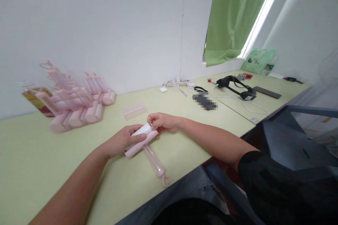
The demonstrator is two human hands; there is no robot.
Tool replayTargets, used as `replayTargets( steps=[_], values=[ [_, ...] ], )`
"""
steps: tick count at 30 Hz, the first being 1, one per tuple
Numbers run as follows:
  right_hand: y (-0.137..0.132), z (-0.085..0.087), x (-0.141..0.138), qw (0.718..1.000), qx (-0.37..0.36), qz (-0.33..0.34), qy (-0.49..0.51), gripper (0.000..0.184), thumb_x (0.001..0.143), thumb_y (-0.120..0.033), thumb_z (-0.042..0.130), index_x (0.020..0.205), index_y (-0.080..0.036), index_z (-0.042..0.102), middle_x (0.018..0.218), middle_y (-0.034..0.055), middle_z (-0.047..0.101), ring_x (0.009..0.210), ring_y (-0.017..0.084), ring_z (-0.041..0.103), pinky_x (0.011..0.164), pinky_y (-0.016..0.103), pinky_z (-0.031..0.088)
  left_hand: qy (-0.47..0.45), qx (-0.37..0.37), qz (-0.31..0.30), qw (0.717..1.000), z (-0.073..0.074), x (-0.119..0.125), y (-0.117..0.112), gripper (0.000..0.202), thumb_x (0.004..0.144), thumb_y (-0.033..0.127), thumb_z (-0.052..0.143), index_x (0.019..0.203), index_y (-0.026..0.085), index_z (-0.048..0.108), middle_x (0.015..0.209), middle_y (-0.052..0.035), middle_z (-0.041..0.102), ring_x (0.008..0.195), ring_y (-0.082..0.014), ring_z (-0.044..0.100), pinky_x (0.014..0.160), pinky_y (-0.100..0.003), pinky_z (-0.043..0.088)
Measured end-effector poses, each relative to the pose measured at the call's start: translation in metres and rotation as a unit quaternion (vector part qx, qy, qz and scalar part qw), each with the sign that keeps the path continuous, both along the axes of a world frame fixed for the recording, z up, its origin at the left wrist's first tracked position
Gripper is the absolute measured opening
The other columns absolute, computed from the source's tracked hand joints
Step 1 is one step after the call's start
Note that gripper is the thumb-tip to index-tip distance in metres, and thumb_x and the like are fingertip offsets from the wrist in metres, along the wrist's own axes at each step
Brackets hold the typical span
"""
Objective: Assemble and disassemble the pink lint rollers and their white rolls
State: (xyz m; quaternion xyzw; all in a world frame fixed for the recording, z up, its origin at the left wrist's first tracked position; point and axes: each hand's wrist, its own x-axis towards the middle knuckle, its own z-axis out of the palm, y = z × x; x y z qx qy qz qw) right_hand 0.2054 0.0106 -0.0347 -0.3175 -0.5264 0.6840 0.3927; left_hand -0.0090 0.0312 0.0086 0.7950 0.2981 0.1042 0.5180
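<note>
A pink lint roller (154,160) with a see-through handle and a loop at its end lies across the table in front of me, handle pointing toward the near edge. My left hand (129,139) is wrapped round its head, thumb over the white roll (142,130) that sits in the pink half-round housing (137,148). At the roll's far right end, my right hand (164,122) is closed, with its fingertips pinching there. Those fingers partly hide what they grip. Just behind the hands rests a translucent pink cover (134,111).
Several similar pink lint rollers (76,102) are piled at the left by the wall, beside a bottle of yellow liquid (38,98). A power strip (178,83), a black headset (236,87), white cables and a green bag (258,61) are farther right. A dark chair (295,140) stands at the right.
</note>
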Motion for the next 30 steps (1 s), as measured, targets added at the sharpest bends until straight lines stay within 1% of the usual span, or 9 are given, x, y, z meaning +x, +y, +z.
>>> replayTargets(
  steps=[6,13,15,17,20,22,24,27,30],
  values=[
    [0.001,-0.001,-0.003,0.999,-0.034,0.008,0.017,0.03,0.058,-0.01,0.064,0.082,-0.018,0.047,0.067,-0.0055,0.054,0.057,0.013,0.059,0.049,0.028,0.055,-0.017,-0.022,0.003,1.0,-0.001,0.0,0.001,0.044,0.066,0.046,0.07,0.101,0.019,0.07,0.088,-0.0049,0.069,0.07,-0.0186,0.058,0.057,-0.023,0.043],
    [0.002,-0.002,-0.007,0.999,-0.036,-0.025,0.0,0.031,0.053,-0.009,0.058,0.079,-0.019,0.045,0.06,-0.0069,0.052,0.049,0.011,0.053,0.044,0.027,0.053,-0.041,0.026,0.007,0.999,-0.007,0.001,-0.001,0.044,0.069,0.05,0.066,0.097,0.017,0.071,0.089,-0.0044,0.069,0.073,-0.0198,0.06,0.064,-0.025,0.045],
    [0.002,-0.002,-0.008,0.999,-0.033,-0.04,-0.006,0.03,0.051,-0.008,0.055,0.077,-0.019,0.044,0.059,-0.007,0.051,0.048,0.011,0.052,0.043,0.027,0.053,-0.039,0.055,0.027,0.997,-0.01,0.002,-0.002,0.043,0.07,0.051,0.065,0.095,0.016,0.071,0.085,-0.004,0.069,0.071,-0.0195,0.059,0.062,-0.026,0.045],
    [0.003,-0.005,-0.009,0.998,-0.032,-0.06,-0.015,0.03,0.051,-0.008,0.053,0.076,-0.02,0.043,0.058,-0.0069,0.051,0.047,0.012,0.053,0.044,0.03,0.054,-0.036,0.107,0.067,0.991,-0.016,0.005,-0.002,0.043,0.071,0.051,0.063,0.094,0.015,0.071,0.082,-0.0037,0.068,0.069,-0.0193,0.059,0.061,-0.026,0.044],
    [0.006,-0.011,-0.011,0.993,-0.017,-0.111,-0.035,0.028,0.051,-0.009,0.052,0.075,-0.021,0.042,0.055,-0.0076,0.049,0.045,0.014,0.053,0.043,0.033,0.054,-0.037,0.209,0.143,0.967,-0.024,0.01,-0.002,0.043,0.076,0.049,0.06,0.101,0.016,0.07,0.087,-0.0041,0.069,0.076,-0.0214,0.061,0.069,-0.029,0.045],
    [0.007,-0.015,-0.013,0.986,0.012,-0.159,-0.057,0.025,0.053,-0.01,0.052,0.074,-0.021,0.043,0.053,-0.0079,0.048,0.044,0.013,0.052,0.043,0.033,0.053,-0.045,0.256,0.186,0.948,-0.03,0.013,-0.001,0.045,0.077,0.048,0.059,0.109,0.018,0.067,0.098,-0.005,0.069,0.086,-0.023,0.061,0.077,-0.031,0.046],
    [0.009,-0.019,-0.013,0.975,0.047,-0.196,-0.088,0.02,0.056,-0.012,0.053,0.073,-0.021,0.045,0.054,-0.0068,0.051,0.046,0.013,0.052,0.045,0.03,0.052,-0.061,0.271,0.225,0.934,-0.034,0.015,-0.001,0.048,0.077,0.047,0.06,0.116,0.019,0.064,0.107,-0.0057,0.068,0.093,-0.0235,0.061,0.081,-0.032,0.046],
    [0.013,-0.024,-0.01,0.954,0.1,-0.241,-0.15,0.015,0.061,-0.015,0.054,0.075,-0.019,0.052,0.06,-0.0039,0.057,0.054,0.013,0.054,0.049,0.024,0.047,-0.089,0.253,0.266,0.926,-0.04,0.014,0.003,0.049,0.076,0.044,0.06,0.119,0.018,0.061,0.106,-0.0058,0.067,0.091,-0.0229,0.06,0.078,-0.032,0.047],
    [0.017,-0.028,-0.006,0.914,0.163,-0.294,-0.228,0.014,0.064,-0.018,0.056,0.078,-0.018,0.058,0.066,-0.0031,0.059,0.059,0.011,0.053,0.053,0.021,0.042,-0.109,0.222,0.261,0.933,-0.042,0.01,0.009,0.051,0.074,0.035,0.06,0.121,0.016,0.058,0.104,-0.0053,0.066,0.088,-0.0224,0.059,0.076,-0.032,0.048]
  ],
)
